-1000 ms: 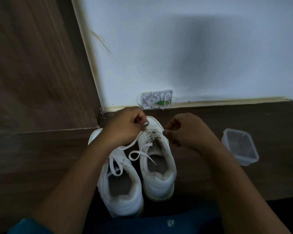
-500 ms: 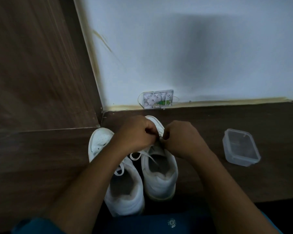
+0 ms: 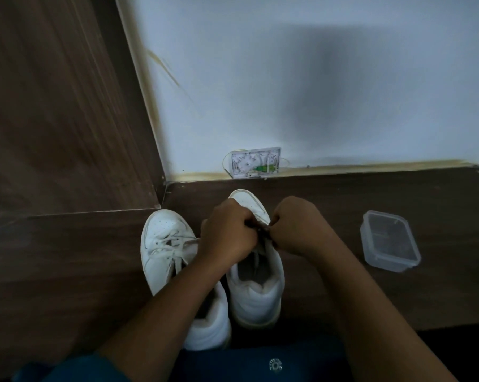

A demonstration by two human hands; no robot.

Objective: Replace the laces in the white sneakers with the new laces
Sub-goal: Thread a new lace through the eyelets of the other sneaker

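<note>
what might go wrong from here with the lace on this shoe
1. The left hand and right hand bunch together over the sneaker nearer the container, hiding much of the lace they pinch; an eyelet may get skipped.
2. The light is dim, so a twist could go unnoticed.
3. The other sneaker sits close beside; its laces could get caught up.

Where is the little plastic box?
In the head view, the clear plastic box sits on the dark wooden surface at the right. It is apart from the right hand and the nearer white sneaker.
</note>
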